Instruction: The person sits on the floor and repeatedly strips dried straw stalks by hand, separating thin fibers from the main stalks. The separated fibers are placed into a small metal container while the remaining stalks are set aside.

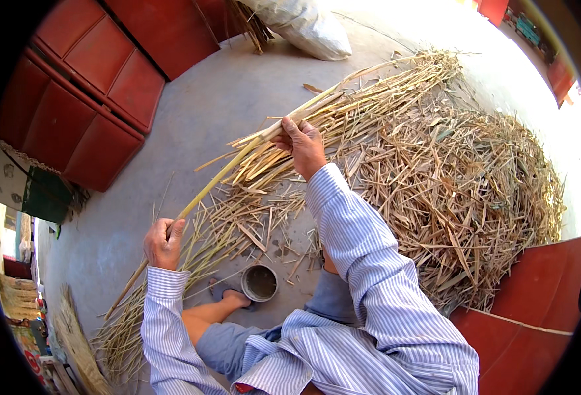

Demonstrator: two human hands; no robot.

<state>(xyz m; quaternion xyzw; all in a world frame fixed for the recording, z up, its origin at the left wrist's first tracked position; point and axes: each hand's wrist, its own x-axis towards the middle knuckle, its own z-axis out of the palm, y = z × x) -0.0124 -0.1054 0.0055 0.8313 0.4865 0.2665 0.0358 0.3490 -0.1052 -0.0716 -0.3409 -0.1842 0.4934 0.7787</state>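
Note:
A long yellowish dry stalk [219,176] runs slantwise between my hands, its thin lower end reaching past my left wrist. My left hand [164,243] is closed round its lower part. Higher up, my right hand [302,141] pinches the stalk where a pale dry leaf sheath [297,117] lies along it. Beneath and beyond my right hand lies a bundle of similar stalks [369,105] on the floor. Thinner green-yellow stalks [129,336] spread beside my left forearm.
A large heap of dry leaf scraps [462,191] fills the right side. A small round bucket [259,283] stands by my sandalled foot. Red padded seats [86,92] are at the left, red panels [527,296] at the lower right. A whitish sack [304,29] lies at the back.

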